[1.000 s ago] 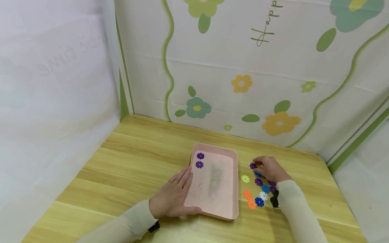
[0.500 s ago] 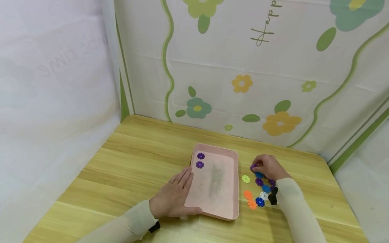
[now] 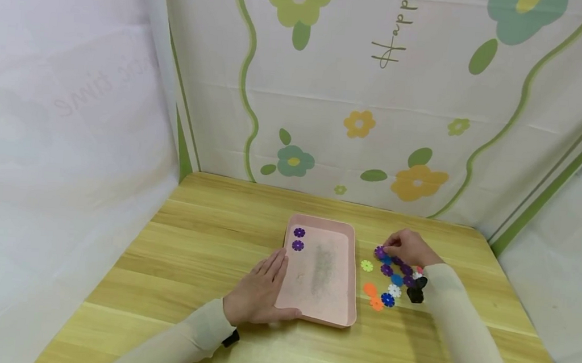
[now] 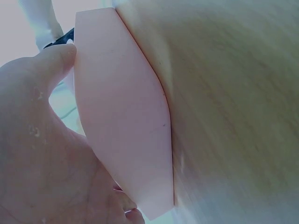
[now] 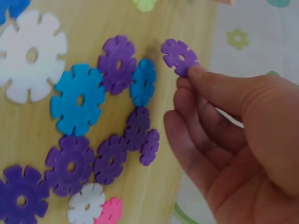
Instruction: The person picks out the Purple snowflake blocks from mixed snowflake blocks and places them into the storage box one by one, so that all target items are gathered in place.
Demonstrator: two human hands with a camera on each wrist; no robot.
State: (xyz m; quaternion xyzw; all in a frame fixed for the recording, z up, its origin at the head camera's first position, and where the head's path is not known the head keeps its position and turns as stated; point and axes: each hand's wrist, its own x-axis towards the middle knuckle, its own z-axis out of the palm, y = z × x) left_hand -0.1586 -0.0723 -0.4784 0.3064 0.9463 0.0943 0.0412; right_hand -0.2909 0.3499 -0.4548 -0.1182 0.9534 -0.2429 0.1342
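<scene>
My left hand [image 3: 256, 293] lies with straight fingers along the left side of the pink tray [image 3: 307, 297], its thumb at the near corner. In the left wrist view, the hand touches the rim above the tray's outer wall [image 4: 126, 107]. Two purple snowflake discs [image 3: 298, 245] lie one below the other in the tray's far left corner. Between thumb and fingertips, my right hand [image 5: 233, 116] pinches another purple snowflake disc [image 5: 173, 48], held up above the table. Loose discs lie below it, among them a light blue disc [image 5: 67, 100] and a large white disc [image 5: 44, 42].
Right of the tray are a yellow-green disc [image 3: 367, 261], orange discs [image 3: 370, 290] and a dark blue disc [image 3: 384, 303]. A pink disc [image 5: 112, 211] lies near a white one. A printed flower curtain [image 3: 319, 81] stands behind the wooden table [image 3: 204, 243].
My right hand has closed its fingertips on a purple snowflake disc and drawn slightly back to the right with it, uncovering more discs. My left hand stays on the tray.
</scene>
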